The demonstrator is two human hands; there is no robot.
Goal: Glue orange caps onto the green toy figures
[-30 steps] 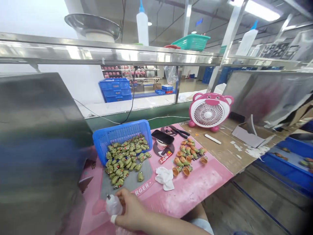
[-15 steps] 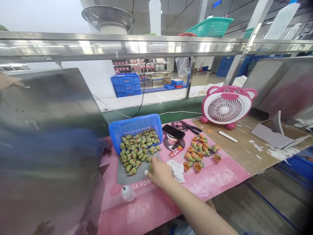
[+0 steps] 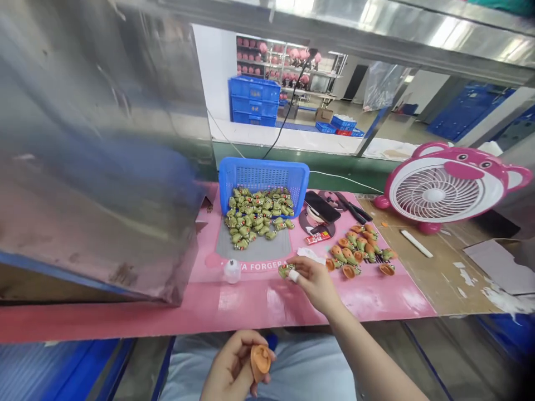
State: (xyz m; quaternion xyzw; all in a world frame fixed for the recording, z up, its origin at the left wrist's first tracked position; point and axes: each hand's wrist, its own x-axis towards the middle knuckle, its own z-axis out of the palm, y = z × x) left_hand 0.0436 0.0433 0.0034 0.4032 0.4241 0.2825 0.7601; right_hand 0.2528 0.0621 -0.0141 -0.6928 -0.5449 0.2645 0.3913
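My right hand, with white tape on one finger, pinches a small green figurine above the pink mat. Below the table edge, my left hand holds a hollow orange cone-shaped piece over my lap. A heap of similar green figurines lies on a grey panel of the mat, against a tilted blue plastic basket. Several orange-and-green pieces lie to the right of my right hand. A small translucent squeeze bottle stands left of it.
A black phone, black pliers, a red packet and a white cloth lie on the mat. A pink bear-faced fan stands at right. A large metal sheet rises at left.
My right hand has let go of the bottle, which now rests on the mat, and has picked up a green figurine. My left hand has come into view holding an orange piece. The view has tilted lower.
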